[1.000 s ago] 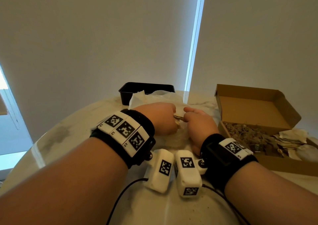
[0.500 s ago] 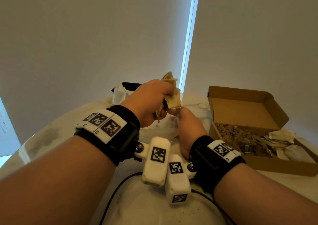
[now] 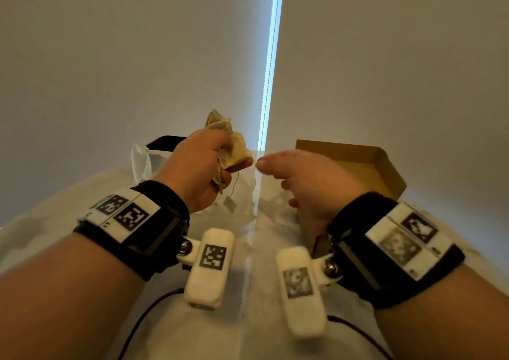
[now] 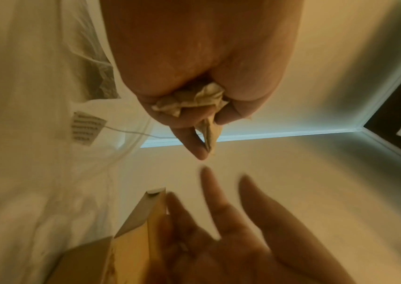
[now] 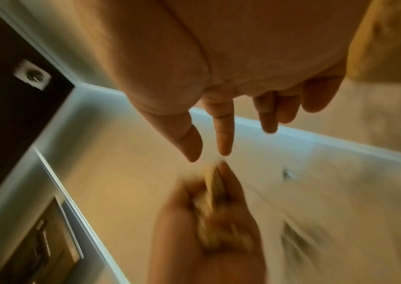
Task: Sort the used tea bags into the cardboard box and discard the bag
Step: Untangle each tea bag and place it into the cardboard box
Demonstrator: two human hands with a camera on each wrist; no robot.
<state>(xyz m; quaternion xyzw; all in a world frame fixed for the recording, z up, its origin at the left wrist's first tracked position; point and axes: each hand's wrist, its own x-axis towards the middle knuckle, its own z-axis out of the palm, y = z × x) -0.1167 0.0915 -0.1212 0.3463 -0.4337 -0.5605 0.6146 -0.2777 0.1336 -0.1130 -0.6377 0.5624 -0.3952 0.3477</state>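
Left hand (image 3: 203, 166) is clutching a wad of used tea bags (image 3: 231, 144), while the right hand (image 3: 308, 177) beside it is hovering open-fingered, holding nothing. Judging by this, the wad is yet to reach the cardboard box (image 3: 355, 161) beyond the right hand, and the plastic bag (image 3: 143, 161) is awaiting discarding.

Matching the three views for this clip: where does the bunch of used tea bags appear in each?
Head: tea bags left of centre, gripped by the left hand.
Left wrist: upper centre, crumpled under the curled fingers.
Right wrist: lower centre, blurred.
Shared landmark: the right hand, open, its fingertips near the bags in all three.
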